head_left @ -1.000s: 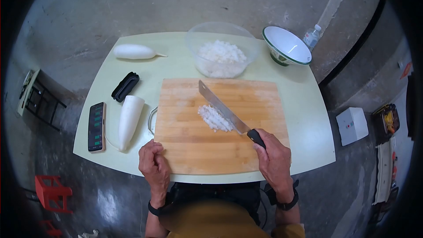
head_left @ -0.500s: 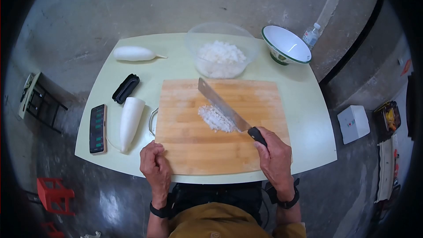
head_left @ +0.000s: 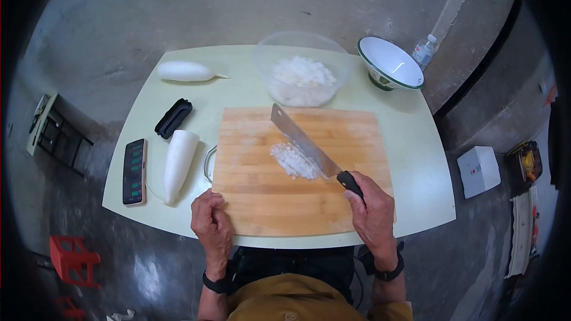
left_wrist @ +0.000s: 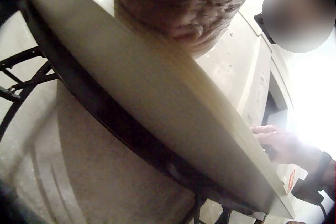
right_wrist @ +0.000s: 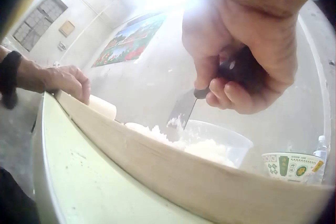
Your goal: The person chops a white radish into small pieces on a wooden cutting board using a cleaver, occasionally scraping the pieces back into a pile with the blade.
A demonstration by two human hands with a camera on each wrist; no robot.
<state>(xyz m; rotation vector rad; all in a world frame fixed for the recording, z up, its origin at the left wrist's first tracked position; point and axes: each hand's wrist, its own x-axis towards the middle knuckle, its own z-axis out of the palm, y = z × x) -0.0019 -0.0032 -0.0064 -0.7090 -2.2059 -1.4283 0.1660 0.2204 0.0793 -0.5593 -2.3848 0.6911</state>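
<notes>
My right hand (head_left: 373,211) grips the black handle of a kitchen knife (head_left: 306,142), also visible in the right wrist view, where white bits cling to its blade (right_wrist: 182,109). The blade slants across the cutting board (head_left: 267,202) beside a small pile of finely chopped white radish (head_left: 292,160). At the board's front left corner rests my left hand (head_left: 212,223), its fingers loosely curled. The right wrist view shows that left hand (right_wrist: 65,80) lying over the board's edge. Behind the board stands a clear plastic bowl (head_left: 267,92) heaped with chopped white radish (head_left: 303,73).
Left of the board lie a cut white radish (head_left: 178,163), a phone (head_left: 134,172) and a black case (head_left: 173,119). A whole radish (head_left: 187,71) lies at the back left. A green-rimmed bowl (head_left: 389,62) and a plastic bottle (head_left: 423,52) stand at the back right.
The knife stays over the chopped radish, with only a slight shift of its blade. The left hand keeps its place at the board's corner.
</notes>
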